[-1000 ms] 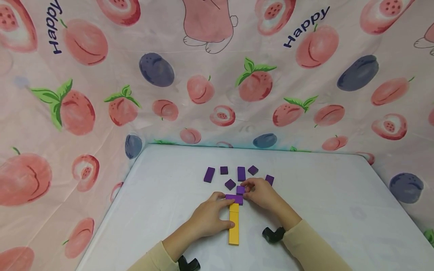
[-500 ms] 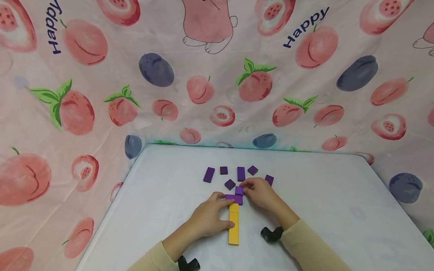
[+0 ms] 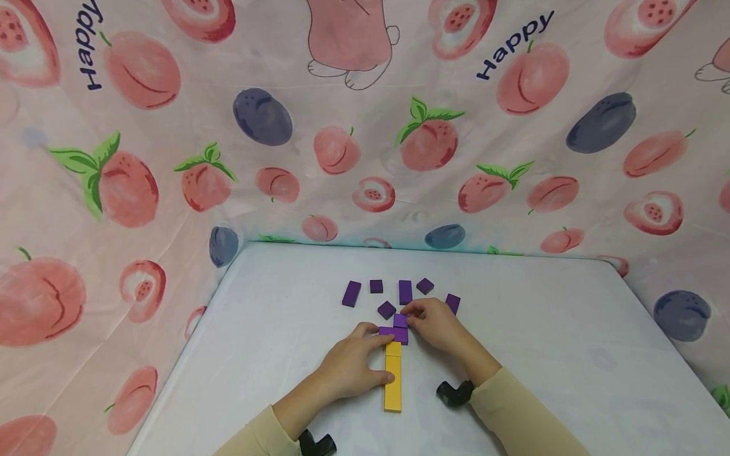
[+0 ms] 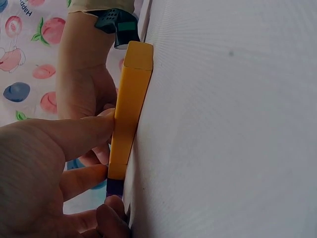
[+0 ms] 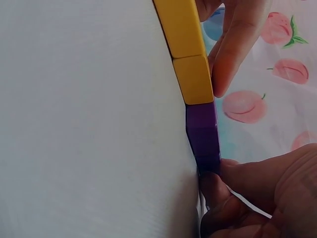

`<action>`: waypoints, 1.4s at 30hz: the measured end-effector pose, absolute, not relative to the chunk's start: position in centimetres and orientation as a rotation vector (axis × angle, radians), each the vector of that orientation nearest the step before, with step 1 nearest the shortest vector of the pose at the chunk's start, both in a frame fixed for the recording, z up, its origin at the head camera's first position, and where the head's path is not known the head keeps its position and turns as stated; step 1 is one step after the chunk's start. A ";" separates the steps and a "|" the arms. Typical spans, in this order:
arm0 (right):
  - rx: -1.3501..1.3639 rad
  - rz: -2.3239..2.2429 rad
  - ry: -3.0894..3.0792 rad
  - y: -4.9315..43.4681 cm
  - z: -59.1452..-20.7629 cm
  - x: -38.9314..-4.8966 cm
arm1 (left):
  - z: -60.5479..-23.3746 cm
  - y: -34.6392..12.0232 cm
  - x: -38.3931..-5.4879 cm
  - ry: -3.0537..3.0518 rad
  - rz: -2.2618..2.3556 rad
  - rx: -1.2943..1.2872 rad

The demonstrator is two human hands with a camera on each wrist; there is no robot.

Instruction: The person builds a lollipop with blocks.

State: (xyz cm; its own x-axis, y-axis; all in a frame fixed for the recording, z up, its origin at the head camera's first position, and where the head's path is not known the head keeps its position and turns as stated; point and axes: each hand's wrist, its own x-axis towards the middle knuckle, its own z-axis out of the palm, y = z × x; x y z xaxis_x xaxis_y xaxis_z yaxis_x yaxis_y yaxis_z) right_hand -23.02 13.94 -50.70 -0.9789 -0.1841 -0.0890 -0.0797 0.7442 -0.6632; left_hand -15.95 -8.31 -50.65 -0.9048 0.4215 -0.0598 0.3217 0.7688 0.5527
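Note:
In the head view a row of yellow blocks [image 3: 393, 383] lies on the white table, pointing away from me. A purple rectangular block [image 3: 401, 337] lies crosswise at its far end. My left hand [image 3: 352, 364] steadies them from the left. Its thumb touches the long yellow block's side, and its other fingers hold the purple rectangular block by its left part. My right hand [image 3: 439, 323] pinches a small purple block [image 3: 401, 321] just behind the crosswise block's right half. The right wrist view shows thumb and finger at the far end of the purple blocks [image 5: 203, 129].
Beyond the hands lie loose purple pieces: rectangular blocks [image 3: 352, 294] and small square ones [image 3: 386, 310], one close to the left of the pinched block. Black wrist devices [image 3: 454, 393] sit by both sleeves. A fruit-print curtain [image 3: 376, 126] stands behind the table [image 3: 274, 285].
My right hand has slid the small purple block slightly left along the far side of the crosswise block. The left hand has stayed in place.

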 end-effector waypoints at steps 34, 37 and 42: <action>-0.181 -1.069 2.789 13.6 -51.0 -22.9 | -51.0 -8.4 -16.1 2.784 0.814 0.578; -0.175 -1.073 2.788 13.6 -51.0 -22.9 | -51.1 -8.4 -16.1 2.790 0.821 0.591; -0.168 -1.094 2.780 13.7 -51.1 -23.0 | -50.9 -8.4 -16.1 2.791 0.825 0.592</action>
